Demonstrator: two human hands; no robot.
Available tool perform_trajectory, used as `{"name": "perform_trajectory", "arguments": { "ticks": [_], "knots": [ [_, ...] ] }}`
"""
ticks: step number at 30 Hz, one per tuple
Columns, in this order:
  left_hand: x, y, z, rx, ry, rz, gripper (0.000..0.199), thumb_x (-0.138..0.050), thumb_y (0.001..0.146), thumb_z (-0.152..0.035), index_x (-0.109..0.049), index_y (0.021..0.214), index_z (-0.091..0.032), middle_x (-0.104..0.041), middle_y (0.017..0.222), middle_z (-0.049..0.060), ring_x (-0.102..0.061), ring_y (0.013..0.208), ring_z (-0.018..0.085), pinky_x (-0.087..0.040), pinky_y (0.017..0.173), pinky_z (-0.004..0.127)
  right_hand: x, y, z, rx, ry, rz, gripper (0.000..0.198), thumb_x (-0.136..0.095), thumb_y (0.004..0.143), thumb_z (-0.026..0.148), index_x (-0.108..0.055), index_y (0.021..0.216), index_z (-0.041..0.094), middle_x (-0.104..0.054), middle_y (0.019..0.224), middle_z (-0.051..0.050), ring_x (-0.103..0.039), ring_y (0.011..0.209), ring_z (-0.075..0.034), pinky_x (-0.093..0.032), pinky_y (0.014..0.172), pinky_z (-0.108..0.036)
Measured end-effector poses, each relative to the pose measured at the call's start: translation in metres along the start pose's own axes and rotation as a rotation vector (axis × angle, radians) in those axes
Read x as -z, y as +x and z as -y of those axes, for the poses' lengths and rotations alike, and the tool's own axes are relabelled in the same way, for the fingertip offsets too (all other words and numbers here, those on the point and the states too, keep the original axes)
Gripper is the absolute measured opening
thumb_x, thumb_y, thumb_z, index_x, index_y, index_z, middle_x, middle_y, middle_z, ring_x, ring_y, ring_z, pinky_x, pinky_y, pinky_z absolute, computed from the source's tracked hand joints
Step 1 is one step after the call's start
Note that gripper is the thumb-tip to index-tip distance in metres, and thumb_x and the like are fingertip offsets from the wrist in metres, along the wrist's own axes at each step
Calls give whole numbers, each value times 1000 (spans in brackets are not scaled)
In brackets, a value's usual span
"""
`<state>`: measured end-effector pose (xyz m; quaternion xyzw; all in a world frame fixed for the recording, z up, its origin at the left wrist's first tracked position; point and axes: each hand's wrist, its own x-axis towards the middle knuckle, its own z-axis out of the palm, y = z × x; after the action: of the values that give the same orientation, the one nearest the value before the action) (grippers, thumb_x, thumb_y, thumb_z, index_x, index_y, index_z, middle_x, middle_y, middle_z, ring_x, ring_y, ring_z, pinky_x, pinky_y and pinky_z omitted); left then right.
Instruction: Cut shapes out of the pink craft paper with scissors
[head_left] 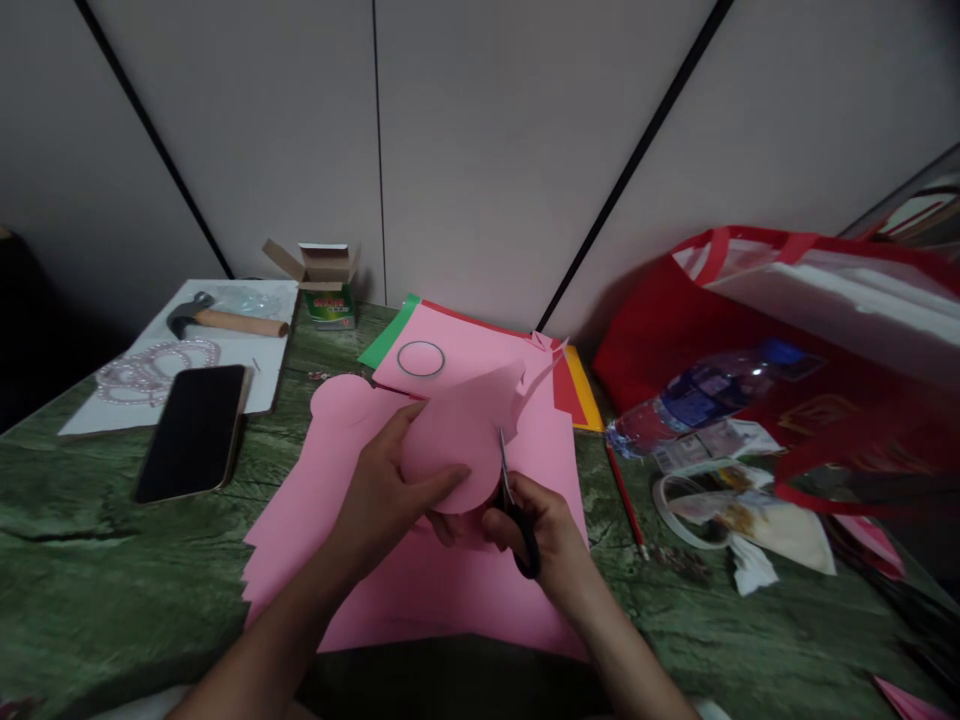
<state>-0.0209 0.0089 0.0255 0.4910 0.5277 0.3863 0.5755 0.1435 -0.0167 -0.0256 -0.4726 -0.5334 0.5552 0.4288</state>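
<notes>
My left hand (397, 478) pinches a piece of pink paper (457, 430) whose lower edge is cut to a round curve, thumb on top and fingers beneath. My right hand (536, 530) grips black-handled scissors (527, 553), their blades pointing up and away along the right edge of that paper. A thin strip curls off at its upper right, beyond the blades. Below both hands lie larger pink sheets (420, 600). A rounded pink piece (341, 402) rests at their upper left. The lower scissor blade is partly hidden by the paper.
Leftward lie a phone (193, 432), a hammer (232, 318) and bead strings (157, 372) on a white sheet. An open small box (328, 300) stands near the wall. On the right are a red pencil (626, 500), a plastic bottle (697, 395), a tape roll (690, 512) and a red bag (652, 320).
</notes>
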Motion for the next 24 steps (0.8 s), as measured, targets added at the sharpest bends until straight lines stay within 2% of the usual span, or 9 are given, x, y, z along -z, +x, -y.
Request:
{"name": "perform_trajectory", "arguments": {
  "ticks": [13,17,21,24],
  "knots": [
    [2,2,2,-15,23,-29,69,-69,66,-26,-36,127,-20,-63,44,-5,-62,38,20,-44,30,22,0,0,-1,7,3,7,30,-66,72,43,-51,67,17,-48,54,4,-40,47,-9,-32,44,-22],
    [1,0,-1,-44,20,-67,55,-68,67,-27,-45,117,-19,-64,47,-4,-63,39,20,-43,29,20,-1,0,-2,7,22,10,29,-66,73,42,-51,68,18,-49,55,4,-41,47,-9,-34,44,-22],
    [1,1,3,-12,-17,-33,40,-66,70,-31,-50,103,-17,-62,43,-3,-60,35,19,-42,30,21,-2,0,-1,18,33,12,26,-65,73,40,-52,69,18,-50,55,4,-41,48,-9,-34,45,-22],
    [2,4,11,-7,-99,-30,32,-65,72,-38,-54,92,-17,-64,48,-3,-58,35,15,-37,29,18,-3,-1,2,32,27,19,26,-65,74,40,-52,69,18,-49,54,5,-41,48,-9,-33,45,-23]
  ]
}}
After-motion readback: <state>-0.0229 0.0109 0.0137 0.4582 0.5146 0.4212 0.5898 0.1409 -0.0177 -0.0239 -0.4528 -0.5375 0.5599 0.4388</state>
